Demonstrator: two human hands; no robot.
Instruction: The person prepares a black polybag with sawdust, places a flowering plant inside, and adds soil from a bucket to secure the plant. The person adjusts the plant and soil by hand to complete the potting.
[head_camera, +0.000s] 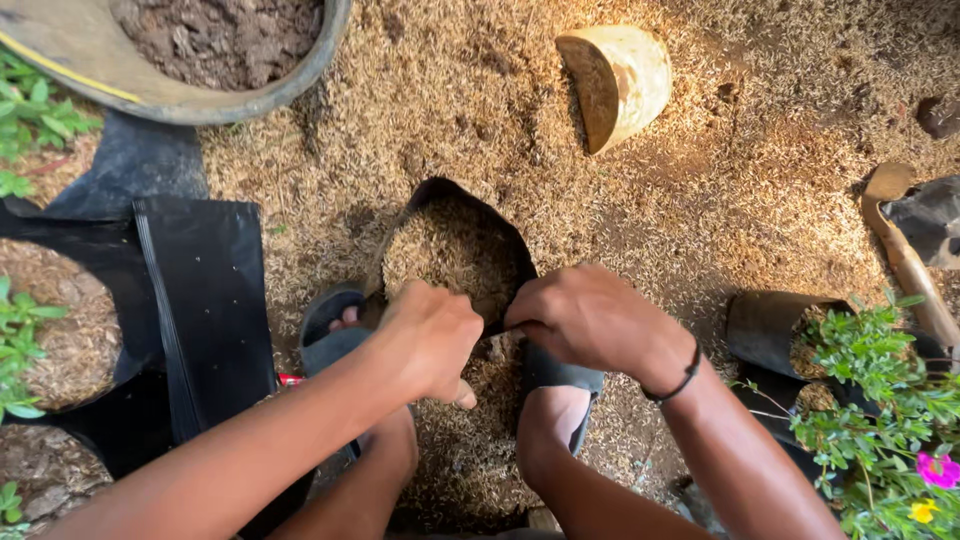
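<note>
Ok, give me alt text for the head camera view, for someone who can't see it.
Both hands, left hand and right hand, grip the rim of a black grow bag filled with rice husks, on husk-strewn ground between the person's sandalled feet.

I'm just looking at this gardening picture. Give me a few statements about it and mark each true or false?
1. Both hands, the left hand and the right hand, grip the rim of the black grow bag. True.
2. The bag is empty. False: it holds husks.
3. The right wrist wears a dark wristband. True.
4. The round tub at the upper left holds water. False: it holds soil.
5. A flowering plant stands at the lower right. True.
</note>
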